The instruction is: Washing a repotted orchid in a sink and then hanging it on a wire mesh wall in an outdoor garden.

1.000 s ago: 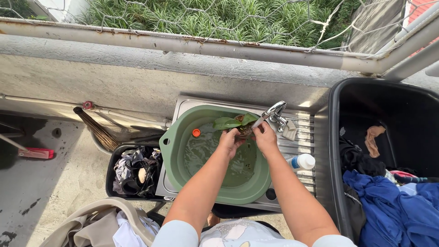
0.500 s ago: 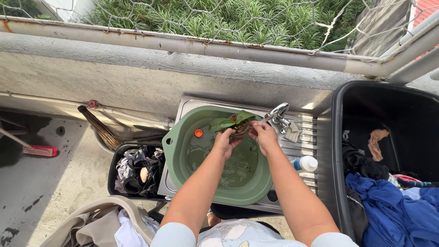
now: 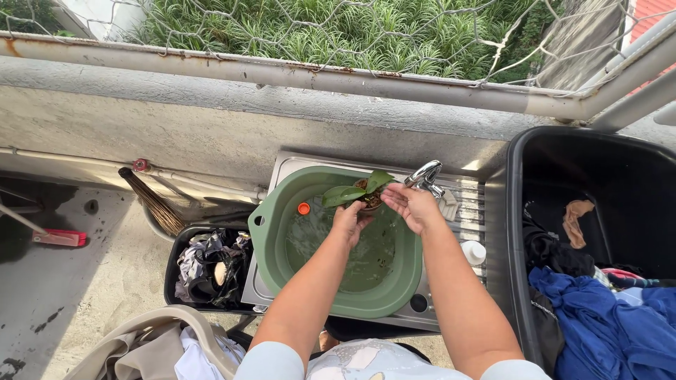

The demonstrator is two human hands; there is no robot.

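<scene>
The left hand [image 3: 350, 220] holds the small potted plant [image 3: 362, 193] from below, fingers curled around the pot, over the green basin [image 3: 394, 281]. The right hand [image 3: 410, 204] has come off the pot — now spread, palm up — just right of it, under the tap [image 3: 424, 173], leaving the left hand alone bearing the plant.

Sunlit concrete balcony floor [image 3: 84, 281], grey parapet wall [image 3: 211, 134], rusty rail [image 3: 282, 70], grass [image 3: 317, 28] beyond.

White plastic bottle [image 3: 474, 252] with a blue label band, lying on the ribbed steel drainboard [image 3: 468, 211] right of the green basin [image 3: 264, 232], near the person's right forearm, partly hidden by it, no signs or screens
</scene>
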